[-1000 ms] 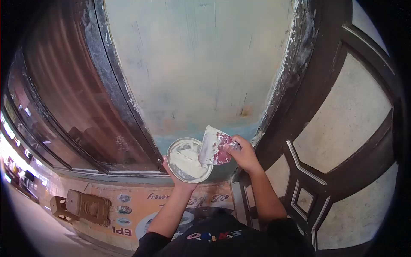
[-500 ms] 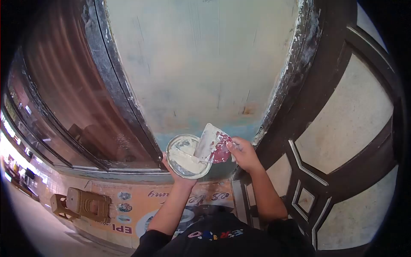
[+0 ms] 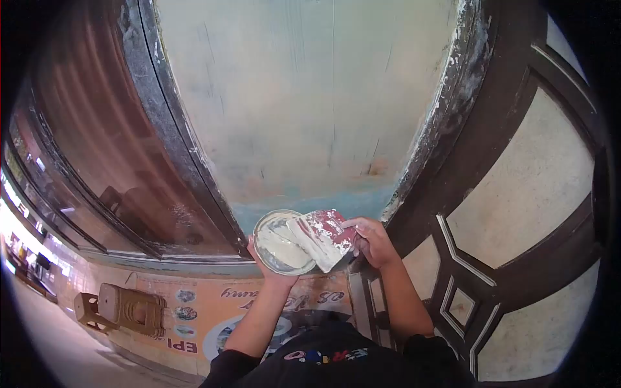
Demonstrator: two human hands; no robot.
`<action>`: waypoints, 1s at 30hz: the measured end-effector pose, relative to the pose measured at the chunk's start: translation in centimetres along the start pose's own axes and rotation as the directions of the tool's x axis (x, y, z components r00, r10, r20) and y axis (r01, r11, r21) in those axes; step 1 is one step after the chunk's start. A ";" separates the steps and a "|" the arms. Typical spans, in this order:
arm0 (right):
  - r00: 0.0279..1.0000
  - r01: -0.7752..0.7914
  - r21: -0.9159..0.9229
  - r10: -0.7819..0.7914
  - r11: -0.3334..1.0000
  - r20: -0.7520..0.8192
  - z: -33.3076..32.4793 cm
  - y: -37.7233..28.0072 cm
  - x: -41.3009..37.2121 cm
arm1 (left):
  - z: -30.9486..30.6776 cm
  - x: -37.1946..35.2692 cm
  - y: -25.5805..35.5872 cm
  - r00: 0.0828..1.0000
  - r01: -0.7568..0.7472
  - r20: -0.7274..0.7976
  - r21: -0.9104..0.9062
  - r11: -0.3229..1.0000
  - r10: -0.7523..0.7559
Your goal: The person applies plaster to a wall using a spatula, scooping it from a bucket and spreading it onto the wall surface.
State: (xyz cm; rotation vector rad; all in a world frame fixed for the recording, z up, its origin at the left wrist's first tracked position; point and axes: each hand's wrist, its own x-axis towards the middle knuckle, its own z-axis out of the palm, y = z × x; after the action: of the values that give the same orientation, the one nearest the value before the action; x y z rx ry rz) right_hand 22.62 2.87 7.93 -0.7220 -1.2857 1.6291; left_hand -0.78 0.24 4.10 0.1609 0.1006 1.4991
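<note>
My left hand (image 3: 277, 275) holds a round dish (image 3: 266, 240) from beneath and its left side, tilted toward me. Pale, creamy paste (image 3: 284, 251) lies in the dish. In my right hand (image 3: 374, 242) is a red scraper (image 3: 330, 234) smeared with whitish paste, gripped at its right end between thumb and fingers. The scraper's left edge overlaps the right side of the dish. Behind both stands a pale wall panel (image 3: 310, 116) with thin dark scratches and a bluish band low down.
A dark-framed window (image 3: 116, 149) is on the left, a brown panelled door (image 3: 524, 181) on the right. Brown stacked stools (image 3: 132, 309) stand at the lower left beside an orange printed banner (image 3: 207, 310).
The scraper has turned in my right hand, its free end swinging downward, and it now lies flatter over the dish's right rim. The paste in the dish has changed shape.
</note>
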 end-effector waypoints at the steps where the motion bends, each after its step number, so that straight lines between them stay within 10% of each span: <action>1: 0.997 -0.034 -0.023 0.032 0.999 -0.068 -0.5 0.7 0.2 | -0.2 -0.1 -0.1 1.000 0.004 -0.001 -0.001 1.000 -0.004; 30: 0.774 0.143 0.077 -0.063 0.987 -0.630 -14.7 12.0 8.1 | -2.7 2.9 -2.8 0.978 0.115 -0.187 0.095 0.989 -0.096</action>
State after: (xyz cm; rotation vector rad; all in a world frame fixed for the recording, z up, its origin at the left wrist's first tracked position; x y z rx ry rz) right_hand 28.36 15.85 -6.98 -0.9936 -0.7150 1.2026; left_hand 1.71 3.08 1.08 0.1016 0.3315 1.4006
